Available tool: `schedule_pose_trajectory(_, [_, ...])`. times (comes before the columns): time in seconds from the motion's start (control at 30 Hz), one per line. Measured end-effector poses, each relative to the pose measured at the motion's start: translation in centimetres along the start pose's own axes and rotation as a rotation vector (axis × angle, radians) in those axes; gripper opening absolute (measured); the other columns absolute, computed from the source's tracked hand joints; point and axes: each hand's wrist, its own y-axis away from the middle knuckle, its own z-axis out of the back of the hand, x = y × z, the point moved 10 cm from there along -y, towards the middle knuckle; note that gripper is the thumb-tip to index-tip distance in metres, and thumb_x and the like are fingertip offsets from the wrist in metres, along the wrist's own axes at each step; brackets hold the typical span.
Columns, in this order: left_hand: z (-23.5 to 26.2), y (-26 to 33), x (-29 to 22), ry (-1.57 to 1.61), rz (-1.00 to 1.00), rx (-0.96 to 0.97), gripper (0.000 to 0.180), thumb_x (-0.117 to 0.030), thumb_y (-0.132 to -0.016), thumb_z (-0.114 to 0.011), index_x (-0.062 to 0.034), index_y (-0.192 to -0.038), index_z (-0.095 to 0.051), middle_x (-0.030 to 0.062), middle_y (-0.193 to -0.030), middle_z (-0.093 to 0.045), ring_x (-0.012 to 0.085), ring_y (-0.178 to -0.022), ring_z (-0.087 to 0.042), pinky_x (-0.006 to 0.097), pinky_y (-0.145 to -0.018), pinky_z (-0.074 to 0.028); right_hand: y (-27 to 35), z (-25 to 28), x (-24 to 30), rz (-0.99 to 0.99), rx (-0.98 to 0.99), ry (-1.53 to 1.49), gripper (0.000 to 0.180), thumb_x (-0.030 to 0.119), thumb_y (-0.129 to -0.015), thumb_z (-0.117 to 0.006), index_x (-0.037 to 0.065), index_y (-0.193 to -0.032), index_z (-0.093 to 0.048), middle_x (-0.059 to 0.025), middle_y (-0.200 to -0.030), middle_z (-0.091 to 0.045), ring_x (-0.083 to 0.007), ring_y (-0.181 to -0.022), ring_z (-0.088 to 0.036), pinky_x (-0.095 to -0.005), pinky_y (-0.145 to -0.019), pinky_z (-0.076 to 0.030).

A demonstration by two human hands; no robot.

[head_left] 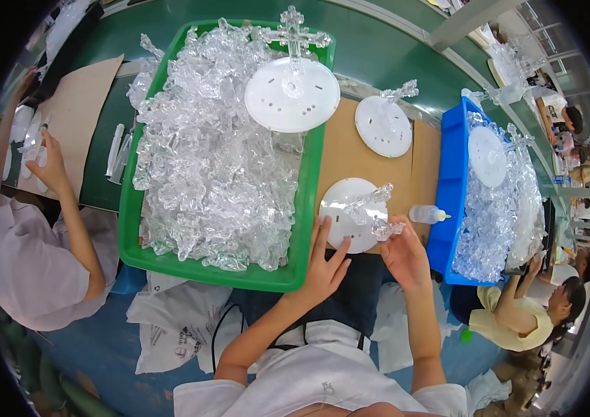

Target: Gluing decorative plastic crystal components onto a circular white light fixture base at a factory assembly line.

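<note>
In front of me a white round disc with small slots lies on the brown cardboard, a clear plastic stem piece standing tilted on it. My left hand rests at the disc's near left edge, fingers spread and touching it. At the near right edge of the disc, my right hand pinches a clear plastic ornament piece; whether it touches the stem piece, I cannot tell. Beside that hand a small squeeze bottle with a yellowish tip lies on its side.
On the left stands a green tray heaped with clear plastic pieces. A white disc with a clear cross sits over its far right corner. Another disc lies farther back. To the right is a blue bin. Co-workers sit on both sides.
</note>
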Motion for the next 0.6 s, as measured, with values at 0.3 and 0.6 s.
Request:
schedule_pose_trajectory(0.3, [-0.5, 0.6, 1.3, -0.066, 0.027, 0.074, 0.044, -0.021, -0.086, -0.060, -0.0193, -0.130, -0.055, 0.0237, -0.146, -0.029, 0.0427, -0.133, -0.030, 0.052, -0.107, -0.026, -0.5, -1.5, 0.8, 0.143, -0.002, 0.602, 0.023, 0.002, -0.079, -0.062, 0.003, -0.101, -0.058, -0.0096, -0.116, -0.058, -0.0200, -0.105, -0.057, -0.0291, -0.089, -0.046])
schedule_pose_trajectory(0.6, [-0.3, 0.7, 1.7, -0.017, 0.046, 0.017, 0.047, -0.015, -0.080, -0.065, -0.0189, -0.126, -0.059, 0.0265, -0.146, -0.028, 0.0424, -0.133, -0.031, 0.052, -0.105, -0.030, -1.5, -8.1, 0.8, 0.429, 0.079, 1.651, 0.026, -0.002, -0.072, -0.064, 0.005, -0.097, -0.065, -0.0115, -0.109, -0.062, -0.0286, -0.101, -0.060, -0.0333, -0.087, -0.046])
